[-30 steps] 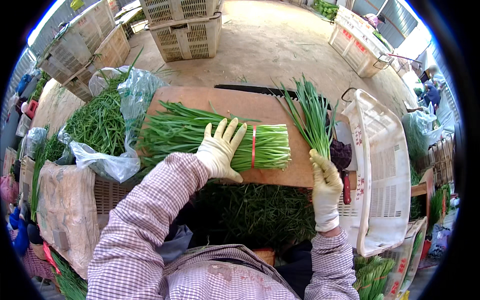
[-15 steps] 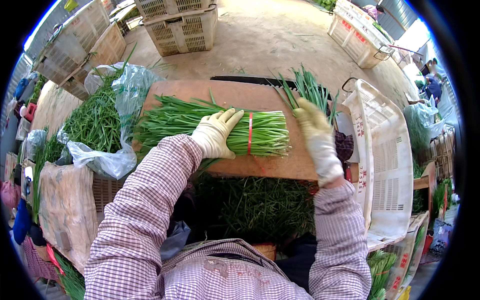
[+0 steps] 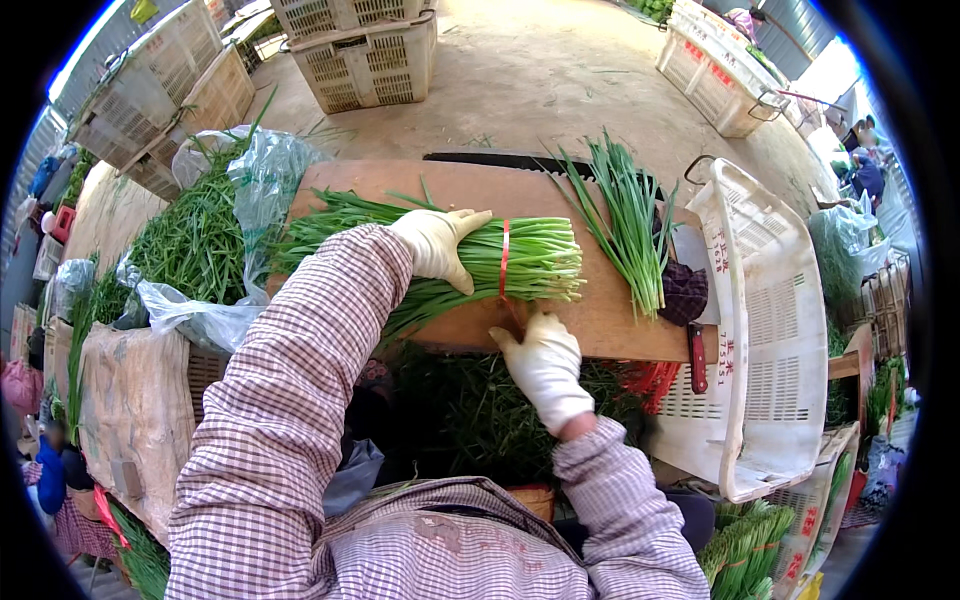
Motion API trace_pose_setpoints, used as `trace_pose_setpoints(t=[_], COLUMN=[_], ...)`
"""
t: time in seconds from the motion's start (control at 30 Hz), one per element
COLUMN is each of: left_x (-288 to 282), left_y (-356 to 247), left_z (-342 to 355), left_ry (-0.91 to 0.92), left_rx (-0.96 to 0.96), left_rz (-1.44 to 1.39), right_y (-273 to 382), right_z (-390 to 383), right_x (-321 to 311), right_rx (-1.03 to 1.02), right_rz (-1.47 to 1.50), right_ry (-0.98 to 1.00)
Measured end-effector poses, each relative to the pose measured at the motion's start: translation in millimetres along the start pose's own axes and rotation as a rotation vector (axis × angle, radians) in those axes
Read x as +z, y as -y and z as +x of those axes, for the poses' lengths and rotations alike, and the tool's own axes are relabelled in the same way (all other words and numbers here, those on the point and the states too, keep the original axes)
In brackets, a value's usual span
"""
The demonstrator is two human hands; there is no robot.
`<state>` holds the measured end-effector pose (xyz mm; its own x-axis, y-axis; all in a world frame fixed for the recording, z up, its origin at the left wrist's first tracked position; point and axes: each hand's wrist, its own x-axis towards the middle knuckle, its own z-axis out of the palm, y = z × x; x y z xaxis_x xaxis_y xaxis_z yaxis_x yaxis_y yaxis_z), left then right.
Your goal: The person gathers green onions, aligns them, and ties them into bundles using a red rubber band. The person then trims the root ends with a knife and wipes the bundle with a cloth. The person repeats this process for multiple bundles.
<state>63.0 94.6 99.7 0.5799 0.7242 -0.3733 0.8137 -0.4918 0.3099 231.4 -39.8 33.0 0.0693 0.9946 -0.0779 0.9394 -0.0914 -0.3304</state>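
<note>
A thick bundle of garlic chives point(image 3: 540, 262) lies across the brown board point(image 3: 590, 340), pale cut ends to the right, with a red band point(image 3: 505, 258) around it. My left hand point(image 3: 440, 243), in a cream glove, grips the bundle from above, left of the band, thumb and fingers spread over the stalks. At the board's near edge, my gloved right hand point(image 3: 545, 365) is below the band, its thumb and fingers around the band's loose tail; the fingertips are partly hidden. A smaller loose bunch of chives point(image 3: 627, 225) rests on the board's right side.
A red-handled knife point(image 3: 698, 358) lies beside a dark cloth point(image 3: 685, 292) at the board's right edge. A white plastic crate point(image 3: 775, 330) stands close on the right. Red strips point(image 3: 655, 383) hang below the board. Loose greens in a clear plastic bag point(image 3: 270, 190) are at the left.
My right hand has let go of the smaller bunch, which now lies on the board, and has moved left and nearer to the band's tail. My left hand remains on the bundle.
</note>
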Motion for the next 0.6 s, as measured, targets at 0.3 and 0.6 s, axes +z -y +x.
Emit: trace_pose_setpoints(t=[0.3, 0.6], left_x=[73.6, 25.6], left_y=[-49.8, -29.6], left_z=[-8.2, 18.9], left_ry=[-0.425, -0.277], left_rx=[-0.049, -0.064], left_rz=[0.621, 0.285], right_y=[-15.3, -59.4], right_z=[41.4, 26.3], right_x=[24.7, -36.6], right_rx=[0.105, -0.159], right_rz=[0.407, 1.075], right_ry=[0.217, 0.029])
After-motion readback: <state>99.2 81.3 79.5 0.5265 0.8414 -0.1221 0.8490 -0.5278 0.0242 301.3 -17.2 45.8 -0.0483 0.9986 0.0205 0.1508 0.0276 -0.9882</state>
